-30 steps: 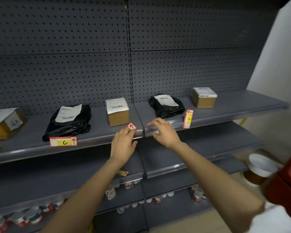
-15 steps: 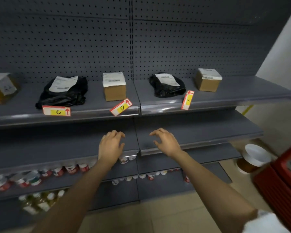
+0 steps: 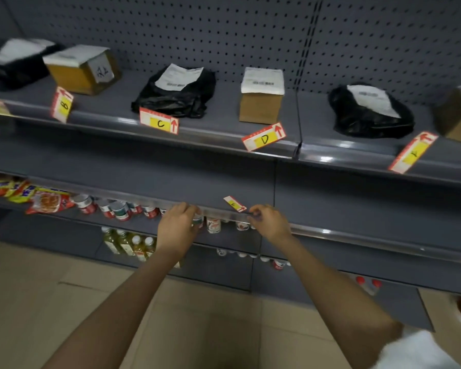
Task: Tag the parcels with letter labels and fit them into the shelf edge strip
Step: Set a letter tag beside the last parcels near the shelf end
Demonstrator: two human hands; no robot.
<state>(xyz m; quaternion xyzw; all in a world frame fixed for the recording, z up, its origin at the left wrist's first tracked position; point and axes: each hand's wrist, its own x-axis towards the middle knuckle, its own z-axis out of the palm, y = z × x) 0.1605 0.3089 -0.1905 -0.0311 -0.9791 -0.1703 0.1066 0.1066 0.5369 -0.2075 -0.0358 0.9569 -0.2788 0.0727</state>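
Hands reach for a loose label (image 3: 234, 204) on the lower shelf's edge strip (image 3: 133, 198).

The left hand (image 3: 178, 226) curls over the strip and the right hand (image 3: 268, 219) hovers beside the label; neither visibly pinches it. Labels B (image 3: 62, 104), C (image 3: 159, 121) and D (image 3: 264, 137) sit crooked above; a nudge could likely knock them free.

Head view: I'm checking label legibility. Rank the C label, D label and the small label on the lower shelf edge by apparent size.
1. D label and C label: too alike to rank.
2. Small label on the lower shelf edge: clearly smallest.
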